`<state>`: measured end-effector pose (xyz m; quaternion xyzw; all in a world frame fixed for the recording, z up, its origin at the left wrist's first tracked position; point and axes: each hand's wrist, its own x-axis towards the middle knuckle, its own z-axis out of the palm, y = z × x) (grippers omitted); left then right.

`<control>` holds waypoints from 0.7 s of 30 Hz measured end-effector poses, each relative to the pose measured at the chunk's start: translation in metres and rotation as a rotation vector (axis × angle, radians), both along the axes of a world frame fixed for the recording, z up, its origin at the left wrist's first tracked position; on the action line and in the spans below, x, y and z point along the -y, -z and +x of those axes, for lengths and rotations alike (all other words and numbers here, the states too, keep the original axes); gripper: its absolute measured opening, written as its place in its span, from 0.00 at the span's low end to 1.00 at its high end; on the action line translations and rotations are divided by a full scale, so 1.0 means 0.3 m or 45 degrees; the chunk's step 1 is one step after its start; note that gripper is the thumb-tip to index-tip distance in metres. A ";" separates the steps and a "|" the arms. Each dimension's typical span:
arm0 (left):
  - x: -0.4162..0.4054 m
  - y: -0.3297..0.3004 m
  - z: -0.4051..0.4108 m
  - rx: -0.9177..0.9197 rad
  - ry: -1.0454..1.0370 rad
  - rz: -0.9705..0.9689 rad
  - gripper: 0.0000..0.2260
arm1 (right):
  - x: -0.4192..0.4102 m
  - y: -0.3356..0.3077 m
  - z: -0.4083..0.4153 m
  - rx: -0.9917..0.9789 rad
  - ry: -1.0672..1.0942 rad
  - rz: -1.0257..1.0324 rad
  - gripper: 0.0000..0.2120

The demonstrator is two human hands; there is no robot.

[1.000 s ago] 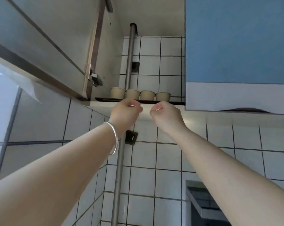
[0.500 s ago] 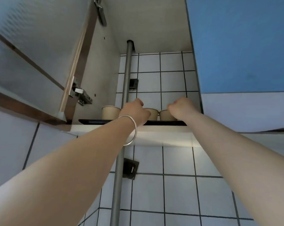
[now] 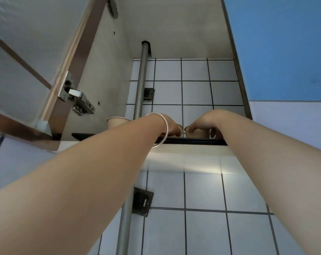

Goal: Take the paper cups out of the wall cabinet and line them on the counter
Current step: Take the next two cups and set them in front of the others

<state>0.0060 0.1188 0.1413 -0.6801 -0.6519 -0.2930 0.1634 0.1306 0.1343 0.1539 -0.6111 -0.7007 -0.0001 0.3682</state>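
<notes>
Beige paper cups stand in a row on a dark tray on the open wall cabinet's bottom shelf. The leftmost paper cup stands free. My left hand, with a silver bangle at the wrist, reaches in over the tray, its fingers curled down around a cup. Only a sliver of that cup's rim shows. My right hand lies over the rightmost cup, with a finger on its rim and the thumb down its right side.
The open cabinet door and its hinge hang at the left. A blue closed door borders the opening on the right. A grey vertical pipe runs along the tiled wall through the cabinet. The counter is out of view.
Both hands rose from below the shelf edge into the cabinet and settled onto the cups. My view tilted further upward.
</notes>
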 end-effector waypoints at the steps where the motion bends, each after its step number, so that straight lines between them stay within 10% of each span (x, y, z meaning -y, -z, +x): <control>1: -0.010 -0.001 0.001 0.023 0.012 0.006 0.21 | -0.009 -0.004 0.000 -0.034 -0.024 0.002 0.27; 14: 0.035 -0.043 -0.010 0.566 0.273 0.254 0.35 | 0.076 -0.018 0.031 -0.359 -0.208 0.143 0.18; 21: 0.196 -0.026 -0.036 0.856 0.543 0.564 0.37 | 0.258 0.017 -0.008 -0.573 -0.440 0.526 0.34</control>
